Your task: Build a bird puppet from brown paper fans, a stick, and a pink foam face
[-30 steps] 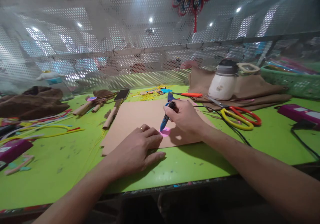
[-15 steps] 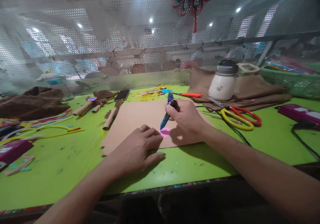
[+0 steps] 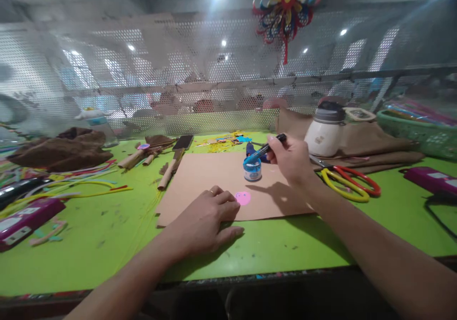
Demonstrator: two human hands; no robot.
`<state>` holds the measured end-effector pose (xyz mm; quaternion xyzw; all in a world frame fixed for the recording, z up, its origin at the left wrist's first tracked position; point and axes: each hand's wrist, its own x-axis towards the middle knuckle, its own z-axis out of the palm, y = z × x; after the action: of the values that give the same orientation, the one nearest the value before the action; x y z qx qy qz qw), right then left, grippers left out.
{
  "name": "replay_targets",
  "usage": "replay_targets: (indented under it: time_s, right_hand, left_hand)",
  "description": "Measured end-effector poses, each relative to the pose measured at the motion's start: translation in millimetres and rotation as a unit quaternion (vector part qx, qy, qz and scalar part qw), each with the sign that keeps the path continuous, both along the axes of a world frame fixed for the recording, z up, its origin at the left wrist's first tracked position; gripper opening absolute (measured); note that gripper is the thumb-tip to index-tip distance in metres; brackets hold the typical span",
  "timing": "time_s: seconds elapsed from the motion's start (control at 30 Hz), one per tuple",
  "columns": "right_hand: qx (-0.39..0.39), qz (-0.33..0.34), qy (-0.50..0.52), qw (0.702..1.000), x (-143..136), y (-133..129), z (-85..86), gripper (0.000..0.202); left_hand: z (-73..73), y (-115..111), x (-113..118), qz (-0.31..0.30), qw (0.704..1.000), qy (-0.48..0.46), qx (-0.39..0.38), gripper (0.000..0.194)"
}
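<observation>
My right hand grips a dark pen smeared with blue paint. The pen slants down to the left, its tip at the mouth of a small jar of blue paint. That jar stands on a sheet of brown cardboard. In front of it lies a pink paper disc with small blue dots on it. My left hand lies flat with fingers stretched out, a fingertip at the disc's left edge. A dark blue tool is partly hidden behind the jar.
Yellow and red scissors, a white bottle and folded brown cloth are on the right. Rolled brown pieces, a phone and a purple power strip sit left. A perforated screen rises behind.
My right hand has lifted the pen off the pink disc and carried it up and back to the paint jar, which is now visible. The left hand stays put; the view has tilted up.
</observation>
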<state>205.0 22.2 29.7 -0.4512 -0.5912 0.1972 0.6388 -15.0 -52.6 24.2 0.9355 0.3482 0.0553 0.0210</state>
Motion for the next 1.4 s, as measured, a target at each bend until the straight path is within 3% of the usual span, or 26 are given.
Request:
replay_targets:
  time_s: [0.1, 0.23, 0.4, 0.57, 0.77, 0.97, 1.17, 1.4]
  right_hand:
    - [0.011, -0.053, -0.011, 0.998, 6, 9, 0.8, 0.036]
    - [0.005, -0.109, -0.102, 0.989, 4, 19, -0.5, 0.035]
    - [-0.071, -0.026, -0.211, 0.975, -3, 35, -11.8, 0.033]
    - [-0.100, -0.018, -0.172, 0.980, 6, 42, -18.6, 0.036]
    - [-0.014, -0.062, -0.064, 0.996, 19, 26, -5.7, 0.037]
    - [0.025, -0.019, 0.042, 0.999, 17, 3, 9.4, 0.033]
    - [-0.005, 0.051, -0.042, 0.998, -2, -20, 11.1, 0.035]
    - [-0.045, 0.112, -0.126, 0.985, -17, -21, -8.9, 0.031]
  left_hand:
    - [-1.2, -1, -1, 0.006, 1.000, -0.009, 0.008, 0.025]
    - [-3.8, -1, -2, 0.007, 1.000, -0.017, 0.014, 0.026]
    - [-6.0, -2, -3, 0.014, 0.999, -0.026, 0.016, 0.027]
    - [-4.4, -2, -3, 0.011, 0.999, -0.028, 0.012, 0.026]
    - [-6.3, 0, -3, -0.008, 0.999, -0.049, 0.012, 0.027]
    - [-4.5, 0, -2, -0.018, 0.999, -0.040, 0.002, 0.024]
    - [-4.2, 3, -1, -0.030, 0.999, -0.025, 0.002, 0.024]
    - [-4.1, 2, -1, -0.019, 1.000, -0.023, 0.003, 0.027]
